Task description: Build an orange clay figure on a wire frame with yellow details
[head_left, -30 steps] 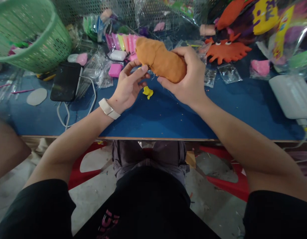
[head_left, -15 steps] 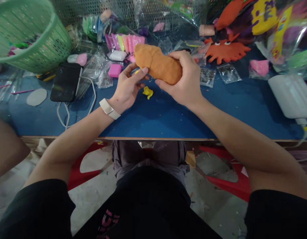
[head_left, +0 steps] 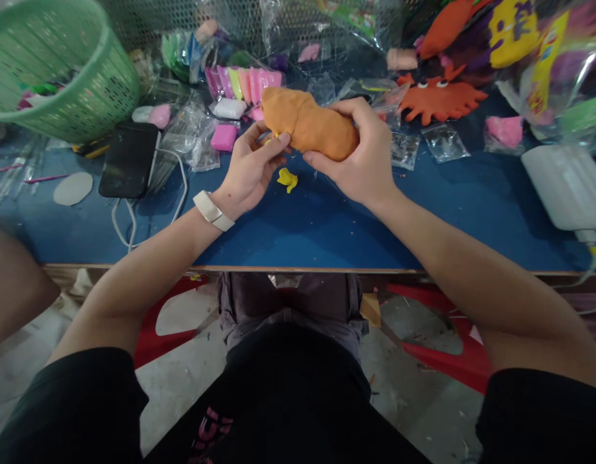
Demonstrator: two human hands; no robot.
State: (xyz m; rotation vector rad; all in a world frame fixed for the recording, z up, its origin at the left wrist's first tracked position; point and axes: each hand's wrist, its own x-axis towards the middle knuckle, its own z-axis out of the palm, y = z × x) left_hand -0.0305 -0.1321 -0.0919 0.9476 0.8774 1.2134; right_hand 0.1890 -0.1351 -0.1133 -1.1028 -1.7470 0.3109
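A long, lumpy orange clay shape (head_left: pixel 310 122) is held tilted above the blue table. My right hand (head_left: pixel 368 151) wraps round its right end, thumb below and fingers over the top. At its lower left edge my left hand (head_left: pixel 254 164) is closed in a pinch, the thumb tip against the orange clay. A small bit of yellow clay (head_left: pixel 269 138) shows between those left fingers, mostly hidden. Just below the hands, a crumpled yellow clay scrap (head_left: pixel 288 180) lies on the table.
Left are a green basket (head_left: pixel 104 71), a black phone (head_left: pixel 128 160) with a white cable, and a pale disc (head_left: pixel 73 189). Behind sit clay packs (head_left: pixel 242 84) and a pink block (head_left: pixel 224 137). An orange crab (head_left: pixel 440 100) and a white device (head_left: pixel 568 183) are right. Someone's arm (head_left: pixel 15 283) shows far left.
The orange clay has shifted very slightly to the right with my right hand. My left thumb has moved a touch along its edge, and less yellow shows between the fingers.
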